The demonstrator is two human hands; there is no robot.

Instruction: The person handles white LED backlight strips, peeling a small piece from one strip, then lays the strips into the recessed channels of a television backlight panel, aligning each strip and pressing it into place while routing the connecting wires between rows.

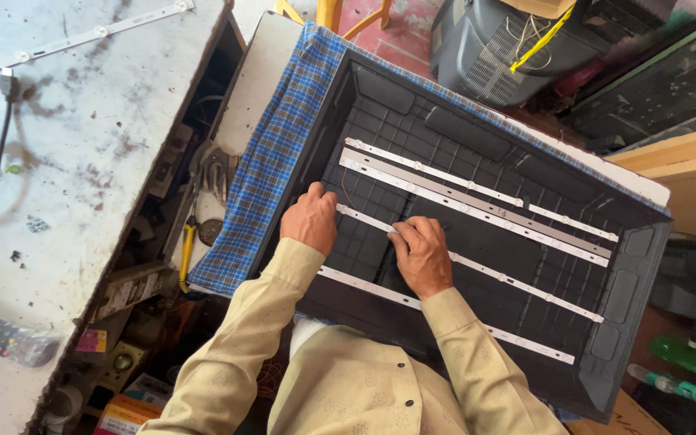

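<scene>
Head view: two hands (309, 219) (422, 256), four light strips (477, 197).

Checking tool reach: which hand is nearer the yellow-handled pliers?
Left. The left hand rests at the black panel's near edge, closest to the pliers; the right hand sits farther inside.

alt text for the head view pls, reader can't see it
Both hands press on a white LED strip inside a black TV back panel: left hand near the strip's end, right hand further along. Three more strips lie in the panel, which rests on a blue checked cloth; the person wears beige sleeves.
</scene>
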